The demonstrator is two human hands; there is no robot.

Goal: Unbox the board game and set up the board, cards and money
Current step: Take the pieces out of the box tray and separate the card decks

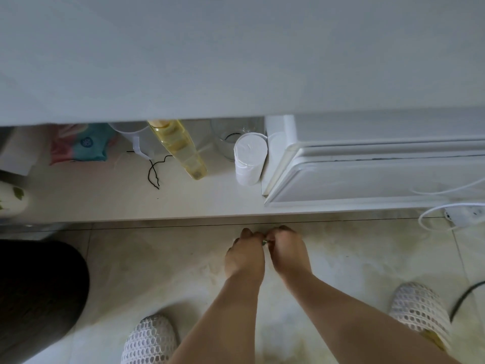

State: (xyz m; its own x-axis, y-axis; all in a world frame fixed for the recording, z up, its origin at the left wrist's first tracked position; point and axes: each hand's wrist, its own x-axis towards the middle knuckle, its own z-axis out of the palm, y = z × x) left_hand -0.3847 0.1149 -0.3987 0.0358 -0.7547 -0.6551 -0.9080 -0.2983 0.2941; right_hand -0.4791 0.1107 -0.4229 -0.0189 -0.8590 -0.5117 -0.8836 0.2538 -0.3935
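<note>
My left hand [245,254] and my right hand [287,252] meet low over the tiled floor [157,271], fingertips together. Between them they pinch a tiny greenish thing [265,242]; too little of it shows to tell what it is. No game box, board, cards or money are in view. A large pale surface [236,53] fills the top half of the view and hides whatever lies behind it.
A low white shelf [131,200] holds a yellow bottle [181,148], a white roll [249,161], a colourful packet [81,145], a black string [154,172] and a white appliance [367,172]. A power strip [464,214] with cables lies right. A dark round object [36,292] stands left. My slippers [149,340] are below.
</note>
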